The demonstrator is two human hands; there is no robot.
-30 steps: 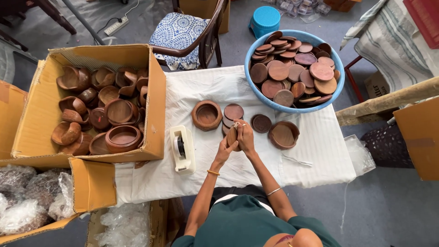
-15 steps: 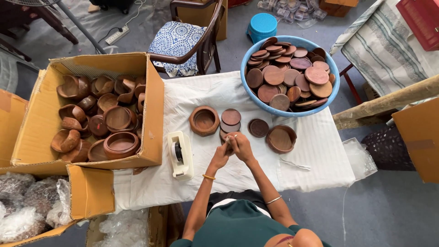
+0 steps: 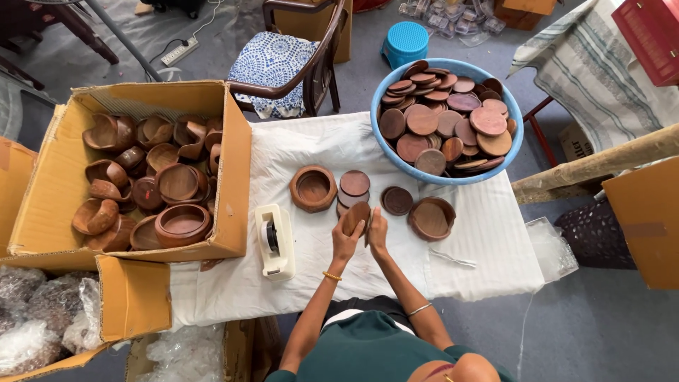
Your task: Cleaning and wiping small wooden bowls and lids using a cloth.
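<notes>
My left hand [image 3: 344, 240] and my right hand [image 3: 378, 233] are pressed together over the white-covered table [image 3: 481, 240], both gripping a small round wooden lid [image 3: 356, 216] held on edge between them. Just beyond the hands lies a short stack of flat wooden lids [image 3: 353, 185]. To its left stands a carved wooden bowl [image 3: 312, 188]. On the right sit a single dark lid [image 3: 397, 200] and a shallow wooden dish [image 3: 431, 218].
A blue basin [image 3: 396, 166] heaped with wooden lids stands at the table's far right. A cardboard box [image 3: 237, 177] full of wooden bowls is on the left. A white tape dispenser [image 3: 276, 242] lies near my left arm. A cushioned chair [image 3: 283, 60] stands behind the table.
The view has shifted slightly. My hands stay together on the small lid and have turned it a little between them.
</notes>
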